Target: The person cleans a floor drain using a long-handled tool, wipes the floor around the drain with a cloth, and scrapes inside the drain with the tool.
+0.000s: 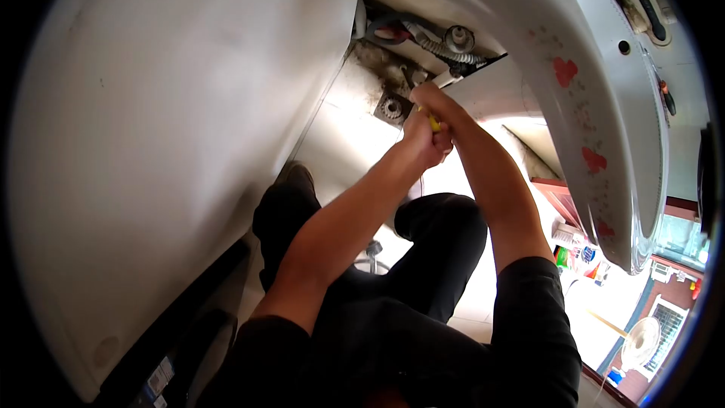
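Below the sink, my left hand (427, 140) is closed around a tool with a yellow handle (433, 122). My right hand (430, 98) is closed at the upper end of the same tool, close to a pipe fitting (418, 75) by the dirty wall corner. What its fingers grip is partly hidden by the hand. Just left of my hands lies a square floor drain (393, 109) with a round ribbed part in it. A corrugated hose (438, 49) and a round metal fitting (459, 38) are above them.
The white sink (529, 38) with red flower prints curves overhead on the right. A pale wall panel (166, 106) fills the left side. My shoe (300, 177) is beside it. A fan (641, 343) stands at the lower right.
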Available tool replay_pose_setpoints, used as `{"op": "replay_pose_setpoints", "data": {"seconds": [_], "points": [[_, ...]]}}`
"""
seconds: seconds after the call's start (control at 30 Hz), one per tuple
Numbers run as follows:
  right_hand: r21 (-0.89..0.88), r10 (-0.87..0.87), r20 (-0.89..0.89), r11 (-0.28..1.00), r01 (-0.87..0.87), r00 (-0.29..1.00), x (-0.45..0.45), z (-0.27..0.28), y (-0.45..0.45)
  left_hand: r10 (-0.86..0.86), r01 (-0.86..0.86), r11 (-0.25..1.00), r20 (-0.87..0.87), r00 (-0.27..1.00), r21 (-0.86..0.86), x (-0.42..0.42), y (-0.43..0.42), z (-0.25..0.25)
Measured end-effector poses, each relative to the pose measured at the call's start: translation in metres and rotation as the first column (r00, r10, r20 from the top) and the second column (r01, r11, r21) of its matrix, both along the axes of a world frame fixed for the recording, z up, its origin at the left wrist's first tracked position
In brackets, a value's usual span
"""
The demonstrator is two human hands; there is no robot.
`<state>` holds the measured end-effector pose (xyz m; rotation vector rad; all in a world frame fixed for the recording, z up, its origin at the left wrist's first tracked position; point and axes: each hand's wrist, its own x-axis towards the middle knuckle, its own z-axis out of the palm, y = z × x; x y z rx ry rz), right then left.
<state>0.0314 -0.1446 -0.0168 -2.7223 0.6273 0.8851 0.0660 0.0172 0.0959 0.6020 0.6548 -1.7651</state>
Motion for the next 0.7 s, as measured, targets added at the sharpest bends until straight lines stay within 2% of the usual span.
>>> {"op": "replay_pose_setpoints", "data": {"seconds": [0.03, 0.07, 0.13, 0.2, 0.27, 0.3, 0.37, 0.4, 0.43, 0.47, 0.5, 0.53, 0.57, 0.6, 0.7], "points": [[0.224, -0.744, 0.077, 0.662, 0.715, 0.664, 0.006, -0.008, 0.008, 0.005, -0.005, 1.0, -0.017, 1.0, -0.005, -0.001, 0.001, -0.001], [0.218, -0.742, 0.092, 0.665, 0.714, 0.663, 0.008, -0.004, 0.008, 0.004, -0.005, 1.0, -0.012, 1.0, -0.02, -0.001, -0.001, -0.001], [0.068, -0.578, 0.178, 0.814, 0.576, 0.796, 0.008, -0.003, 0.013, 0.027, -0.027, 0.999, -0.022, 0.999, -0.029, 0.0, 0.001, -0.007], [0.122, -0.562, 0.146, 0.827, 0.549, 0.814, 0.005, -0.01, 0.007, 0.005, -0.005, 1.0, -0.005, 1.0, -0.018, 0.002, 0.001, 0.002], [0.061, -0.333, 0.107, 0.943, 0.328, 0.937, 0.009, -0.006, 0.0, 0.003, -0.003, 0.999, -0.004, 1.0, 0.046, 0.002, -0.005, 0.007], [0.055, -0.33, 0.109, 0.944, 0.326, 0.938, 0.01, -0.001, 0.0, 0.025, -0.025, 0.998, 0.008, 1.0, 0.052, 0.003, -0.004, 0.011], [0.162, -0.644, 0.176, 0.765, 0.624, 0.744, 0.008, 0.004, 0.012, 0.019, -0.019, 0.998, 0.009, 1.0, 0.053, -0.003, 0.003, 0.011], [0.162, -0.642, 0.19, 0.767, 0.621, 0.743, 0.014, 0.012, 0.005, 0.018, -0.019, 0.999, 0.021, 1.0, 0.035, 0.0, -0.002, 0.011], [0.15, -0.58, 0.153, 0.814, 0.562, 0.8, 0.013, 0.017, 0.006, 0.0, 0.0, 0.999, -0.004, 1.0, -0.045, 0.0, -0.002, 0.008], [0.144, -0.513, 0.103, 0.856, 0.497, 0.852, 0.008, 0.015, 0.011, 0.0, 0.0, 1.0, -0.012, 1.0, -0.03, -0.004, 0.003, -0.001], [0.225, -0.724, 0.13, 0.687, 0.691, 0.677, 0.009, 0.005, 0.011, 0.026, -0.027, 0.999, -0.002, 1.0, -0.018, -0.006, 0.005, -0.006], [-0.061, -0.065, 0.007, 0.996, 0.065, 0.998, 0.007, -0.019, -0.006, 0.05, -0.05, 0.998, 0.017, 0.999, -0.03, -0.005, -0.004, -0.009], [-0.008, -0.365, 0.114, 0.93, 0.368, 0.924, 0.01, -0.016, -0.004, 0.042, -0.043, 0.999, -0.022, 0.999, -0.028, 0.0, -0.001, 0.0], [0.088, -0.633, 0.182, 0.772, 0.629, 0.752, 0.01, -0.015, 0.008, 0.042, -0.042, 0.999, -0.025, 0.999, -0.018, 0.0, 0.0, 0.007], [0.171, -0.594, 0.048, 0.797, 0.579, 0.803, 0.01, -0.002, 0.002, 0.031, -0.031, 0.999, -0.005, 0.999, -0.02, -0.003, -0.003, 0.008]]}}
